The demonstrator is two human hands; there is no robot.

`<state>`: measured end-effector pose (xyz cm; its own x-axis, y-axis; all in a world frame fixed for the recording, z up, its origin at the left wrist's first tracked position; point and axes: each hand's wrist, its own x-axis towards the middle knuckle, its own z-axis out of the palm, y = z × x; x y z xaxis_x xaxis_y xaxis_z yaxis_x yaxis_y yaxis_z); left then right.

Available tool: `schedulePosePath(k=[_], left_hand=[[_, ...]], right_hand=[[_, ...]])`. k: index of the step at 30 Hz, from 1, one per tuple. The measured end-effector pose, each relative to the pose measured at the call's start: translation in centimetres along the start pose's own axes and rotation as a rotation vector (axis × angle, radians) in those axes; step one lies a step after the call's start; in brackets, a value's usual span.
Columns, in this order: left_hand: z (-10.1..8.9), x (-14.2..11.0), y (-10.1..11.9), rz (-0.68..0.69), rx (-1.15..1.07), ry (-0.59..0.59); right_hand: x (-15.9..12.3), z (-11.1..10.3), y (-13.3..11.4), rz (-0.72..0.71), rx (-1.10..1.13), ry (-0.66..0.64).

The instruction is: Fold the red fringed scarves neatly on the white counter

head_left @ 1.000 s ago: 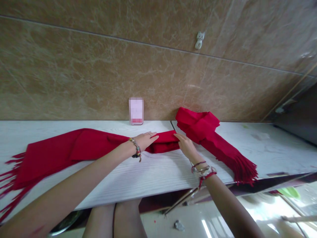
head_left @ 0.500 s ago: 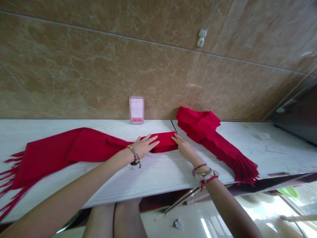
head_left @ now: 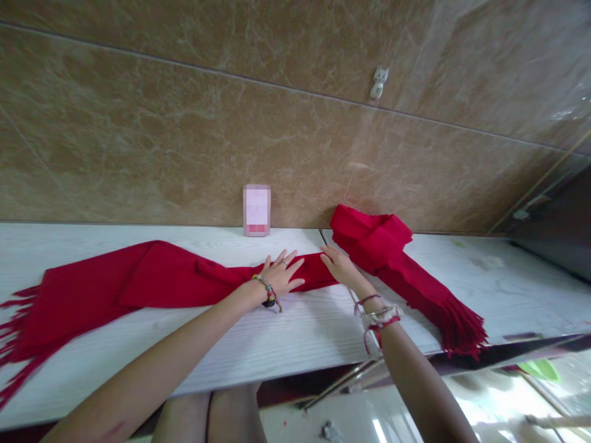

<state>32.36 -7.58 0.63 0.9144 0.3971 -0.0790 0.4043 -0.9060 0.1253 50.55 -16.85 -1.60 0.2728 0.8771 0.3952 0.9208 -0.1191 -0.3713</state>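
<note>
A long red scarf [head_left: 170,274] stretches along the white countertop, its fringe at the far left and its narrower folded part under my hands. My left hand [head_left: 279,277] rests flat on this narrow part with its fingers spread. At the scarf's right end, my right hand [head_left: 339,266] touches the cloth with its fingers stretched out. Just beyond it lies another red fringed length of scarf [head_left: 392,252], bunched at the wall and running down to the front edge. Whether the two red lengths join is hidden by my right hand.
The white countertop [head_left: 258,351] backs onto a brown marbled wall [head_left: 184,141]. A small pale pink box-like item [head_left: 257,210], blurred out, leans there. A white cat-shaped hook [head_left: 379,82] is on the wall. A dark object [head_left: 554,215] stands at the right end.
My left hand has slid right along the scarf, its fingers spreading wider. My right hand stays near the folded end, slightly shifted. The view has tilted a little.
</note>
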Motion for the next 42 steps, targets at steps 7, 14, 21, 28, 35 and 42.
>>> schedulePosePath(k=[7,14,21,28,35,42], left_hand=[[2.8,0.2,-1.2,0.043,0.017,0.016],[2.6,-0.4,-1.1,0.054,0.061,0.044],[3.0,-0.3,-1.3,0.059,0.060,0.060],[3.1,-0.2,-1.2,0.047,0.038,0.076],[3.0,-0.6,-1.1,0.046,0.034,0.079],[3.1,-0.6,-1.2,0.037,0.041,0.072]], right_hand=[[-1.0,2.3,1.6,-0.097,-0.072,-0.034],[-0.5,2.4,2.2,0.197,-0.017,0.137],[-0.2,2.3,2.1,0.233,0.128,0.213],[0.3,2.6,2.1,0.262,0.159,0.262],[0.7,2.3,1.6,0.189,0.196,0.404],[0.7,2.2,1.4,0.076,0.050,0.239]])
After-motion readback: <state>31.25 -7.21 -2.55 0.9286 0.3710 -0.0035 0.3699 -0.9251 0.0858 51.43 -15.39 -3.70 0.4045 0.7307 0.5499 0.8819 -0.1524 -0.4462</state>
